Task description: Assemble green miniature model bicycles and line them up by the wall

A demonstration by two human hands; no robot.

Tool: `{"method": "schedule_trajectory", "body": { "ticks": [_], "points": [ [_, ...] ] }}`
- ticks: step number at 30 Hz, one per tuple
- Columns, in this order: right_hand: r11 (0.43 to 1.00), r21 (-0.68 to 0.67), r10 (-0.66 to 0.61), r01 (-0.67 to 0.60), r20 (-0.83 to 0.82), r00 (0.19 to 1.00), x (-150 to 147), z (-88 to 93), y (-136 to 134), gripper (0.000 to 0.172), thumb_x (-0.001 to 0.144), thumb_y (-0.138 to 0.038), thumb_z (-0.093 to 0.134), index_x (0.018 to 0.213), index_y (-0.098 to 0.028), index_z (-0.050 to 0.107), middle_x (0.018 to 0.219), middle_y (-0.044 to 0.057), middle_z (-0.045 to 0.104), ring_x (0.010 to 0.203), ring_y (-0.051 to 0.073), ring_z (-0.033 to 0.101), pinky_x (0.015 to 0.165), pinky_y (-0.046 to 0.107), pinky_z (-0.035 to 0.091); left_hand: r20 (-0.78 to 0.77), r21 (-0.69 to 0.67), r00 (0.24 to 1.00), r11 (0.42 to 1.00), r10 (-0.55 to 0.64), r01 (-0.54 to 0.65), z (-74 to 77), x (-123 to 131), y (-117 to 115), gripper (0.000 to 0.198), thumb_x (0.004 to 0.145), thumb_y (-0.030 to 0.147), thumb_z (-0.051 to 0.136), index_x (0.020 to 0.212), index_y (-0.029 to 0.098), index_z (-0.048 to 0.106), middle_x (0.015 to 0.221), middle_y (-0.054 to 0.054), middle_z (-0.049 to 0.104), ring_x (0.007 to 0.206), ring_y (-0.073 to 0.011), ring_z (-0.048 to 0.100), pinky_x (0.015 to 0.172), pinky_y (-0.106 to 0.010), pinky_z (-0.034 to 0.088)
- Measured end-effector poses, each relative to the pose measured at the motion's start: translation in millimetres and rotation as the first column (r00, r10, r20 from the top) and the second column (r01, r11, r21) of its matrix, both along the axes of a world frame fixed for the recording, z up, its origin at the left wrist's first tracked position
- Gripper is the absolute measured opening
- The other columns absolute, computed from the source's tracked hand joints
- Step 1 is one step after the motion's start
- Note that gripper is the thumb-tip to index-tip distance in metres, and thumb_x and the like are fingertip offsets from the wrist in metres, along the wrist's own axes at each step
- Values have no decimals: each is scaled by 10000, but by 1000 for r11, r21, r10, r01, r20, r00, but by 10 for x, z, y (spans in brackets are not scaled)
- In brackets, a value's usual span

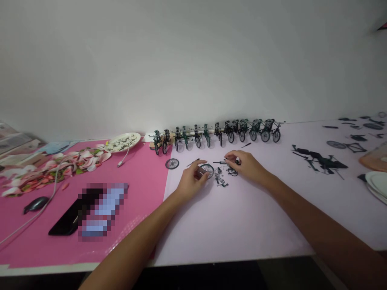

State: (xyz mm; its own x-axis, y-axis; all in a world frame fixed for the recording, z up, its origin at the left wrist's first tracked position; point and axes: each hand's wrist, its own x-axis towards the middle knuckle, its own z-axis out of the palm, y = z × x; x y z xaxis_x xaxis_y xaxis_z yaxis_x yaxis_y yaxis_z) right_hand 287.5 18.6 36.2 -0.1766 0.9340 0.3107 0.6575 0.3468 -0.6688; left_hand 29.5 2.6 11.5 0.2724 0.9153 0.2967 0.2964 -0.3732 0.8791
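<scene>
My left hand (192, 180) curls its thumb and fingers around the edge of a miniature bicycle wheel (207, 170) above the pale sheet. Just across from it, my right hand (245, 164) is closed in a pinch; what sits between its fingertips is too small to make out. Between and below the hands lie small dark bicycle parts (222, 184), partly covered by the right hand. A second loose wheel (172, 163) lies flat to the left. Behind the hands a screwdriver-like dark tool (246, 145) rests on the sheet.
Along the wall stands a row of several miniature bicycles (207, 135). On the pink left side are a plate (136, 139), artificial petals (75, 163), a cable, a black phone (71, 217) and a mouse (35, 205). More dark parts (328, 163) and white plates (377, 183) lie right.
</scene>
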Motion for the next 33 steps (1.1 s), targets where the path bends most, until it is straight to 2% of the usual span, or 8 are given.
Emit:
{"method": "schedule_trajectory", "body": {
  "ticks": [4,7,10,17,25,29,33],
  "points": [
    [985,-147,32,-86,-337,941,-227,-33,-109,379,808,-513,781,1031,-210,737,904,78,738,797,219,685,603,308,546,130,-84,991,996,29,-18,-53,16,35,386,821,385,787,1115,184,637,812,-21,723,685,-157,684,657,-259,521],
    [963,-235,16,-131,-437,899,-362,-89,-175,391,747,-501,839,968,-196,731,857,67,731,723,197,674,541,283,539,259,-173,965,985,30,16,-72,38,55,473,768,424,844,1091,184,595,839,-34,736,723,-180,719,689,-286,549],
    [961,-237,10,-145,-491,871,-427,-146,-207,409,715,-493,867,949,-190,725,831,66,731,692,192,671,517,280,545,276,-188,961,981,1,53,-62,58,45,486,761,427,859,1080,187,580,851,-41,745,734,-186,726,691,-292,553],
    [973,-174,49,-151,-482,875,-433,-189,-216,373,740,-486,855,927,-182,748,824,75,743,717,198,690,529,271,552,144,-134,989,989,-43,63,-57,66,12,410,814,420,822,1088,164,657,887,-68,753,756,-183,705,678,-285,554],
    [983,-135,53,-124,-437,898,-457,-200,-218,326,769,-482,830,899,-186,781,828,79,773,682,190,696,567,281,549,133,-112,990,992,-50,65,-14,66,-13,337,856,355,751,1117,157,674,913,-66,736,764,-175,694,704,-283,561],
    [989,-110,48,-96,-380,924,-458,-210,-224,319,785,-482,817,917,-192,789,882,86,786,592,151,641,524,270,512,119,-106,991,992,-53,66,29,47,-29,354,861,358,747,1145,162,669,929,-72,742,775,-182,706,720,-289,570],
    [992,-80,61,-96,-356,932,-470,-197,-240,293,791,-470,811,900,-199,792,858,81,780,617,159,652,535,270,509,133,-115,987,988,-89,105,56,25,-35,381,874,372,727,1179,154,664,934,-82,749,774,-195,719,721,-302,576]
  ]
}}
